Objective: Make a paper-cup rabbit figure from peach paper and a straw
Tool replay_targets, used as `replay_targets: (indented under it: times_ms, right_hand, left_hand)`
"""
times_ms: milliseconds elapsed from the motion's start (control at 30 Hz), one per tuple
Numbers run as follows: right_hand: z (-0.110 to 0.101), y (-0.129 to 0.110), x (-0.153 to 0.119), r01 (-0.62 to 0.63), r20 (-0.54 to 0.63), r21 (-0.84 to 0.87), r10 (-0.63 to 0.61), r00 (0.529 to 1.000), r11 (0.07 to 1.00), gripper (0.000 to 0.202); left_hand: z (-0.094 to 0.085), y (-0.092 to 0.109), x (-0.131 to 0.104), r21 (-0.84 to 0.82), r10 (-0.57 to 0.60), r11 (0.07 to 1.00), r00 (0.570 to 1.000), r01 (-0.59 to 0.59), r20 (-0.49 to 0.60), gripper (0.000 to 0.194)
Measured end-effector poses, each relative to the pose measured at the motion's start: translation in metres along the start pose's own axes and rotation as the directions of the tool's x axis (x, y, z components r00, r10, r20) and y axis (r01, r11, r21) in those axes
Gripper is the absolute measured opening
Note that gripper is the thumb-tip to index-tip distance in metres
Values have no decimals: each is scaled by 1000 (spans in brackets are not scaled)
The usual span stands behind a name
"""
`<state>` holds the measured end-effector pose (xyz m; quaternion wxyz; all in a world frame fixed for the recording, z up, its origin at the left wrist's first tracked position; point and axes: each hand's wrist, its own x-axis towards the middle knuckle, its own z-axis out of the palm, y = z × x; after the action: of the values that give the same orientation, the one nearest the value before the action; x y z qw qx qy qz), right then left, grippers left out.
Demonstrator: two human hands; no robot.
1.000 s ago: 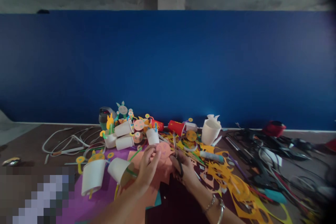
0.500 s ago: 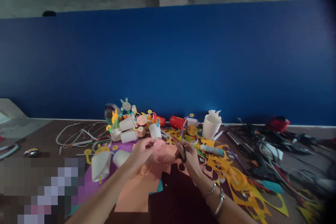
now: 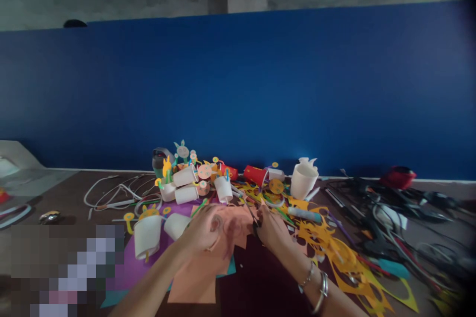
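Note:
Near the middle of the table, my left hand (image 3: 204,228) is closed on a piece of pink paper (image 3: 232,223), whose outline is blurred. To its right my right hand (image 3: 270,223) grips dark-handled scissors (image 3: 253,214), blades pointing up and to the left. Orange paper sheets (image 3: 197,277) lie beneath my left hand. Just beyond the hands a white paper cup (image 3: 223,189) stands with a blue strip on it.
Decorated white cups (image 3: 147,237) sit at left on purple paper (image 3: 130,270). Red cups (image 3: 256,175) and a white container (image 3: 304,180) stand at the back. Yellow paper scraps (image 3: 334,252) and black cables (image 3: 390,213) cover the right side.
The scissors have tilted to the left and their blades point more toward the pink paper. My left hand has turned and hides more of the paper. The whole view has shifted slightly.

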<state>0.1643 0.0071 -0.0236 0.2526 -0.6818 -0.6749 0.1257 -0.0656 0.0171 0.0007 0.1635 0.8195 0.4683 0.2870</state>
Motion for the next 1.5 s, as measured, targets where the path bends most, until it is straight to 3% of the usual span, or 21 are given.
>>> replay_targets:
  times_ms: [133,300,433,600,733,933,1067,1167,1333,1433,1500]
  right_hand:
    - [-2,2,1,-3,33,62,1,999,998,26]
    - [-4,2,3,-10,124,198,-15,992,980,20]
    - [0,2,2,43,25,43,-44,999,998,4]
    - [0,3,-3,127,67,-108,-120,990,986,16]
    - [-1,4,-4,117,90,-149,-105,990,982,19]
    - [-2,-4,-7,138,13,-231,-138,990,963,29]
    - [7,-13,-13,283,-59,-158,-295,954,946,25]
    - [21,-14,-16,316,-44,-98,-321,946,944,28]
    - [33,-10,-9,291,-123,103,-278,953,951,26]
    - [26,-13,-4,257,-179,273,-214,960,927,6]
    - [20,-17,-4,202,-130,404,-162,978,892,5]
  left_hand:
    - [3,-3,-7,110,-3,994,998,-4,70,51]
    - [10,2,-7,170,25,985,999,-33,44,42]
    - [10,7,-6,167,11,986,1000,-15,24,39]
    - [6,11,-5,126,25,992,1000,-25,5,45]
    - [1,12,-1,155,48,987,999,-48,0,40]
    - [-2,8,1,218,82,970,991,-102,102,41]
    - [5,6,1,264,85,957,985,-123,150,36]
    - [11,5,1,326,65,942,996,-84,68,29]
    - [21,8,-1,351,50,936,997,-25,-63,36]
    - [27,12,-4,291,137,949,990,-124,-25,47]
    - [31,14,-5,247,190,951,982,-185,1,54]
